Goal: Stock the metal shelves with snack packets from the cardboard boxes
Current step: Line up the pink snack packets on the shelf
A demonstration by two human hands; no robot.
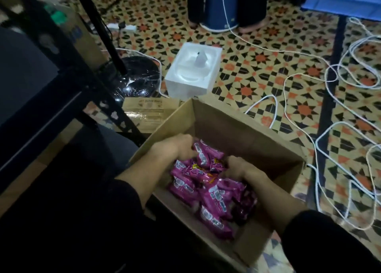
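L hand (179, 148) & R hand (237, 168) curled on pink packets (208, 200) (blurry); both inside cardboard box (226, 126).

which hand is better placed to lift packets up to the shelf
Left, probably: left hand and right hand both dig into the pink packets in the box, but the metal shelves stand to the left.

cardboard box (237, 132) open above, shelf post (107, 107) left

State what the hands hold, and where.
The left hand grips a pink snack packet by its upper end; the right hand has fingers buried among packets, so its hold cannot be told.
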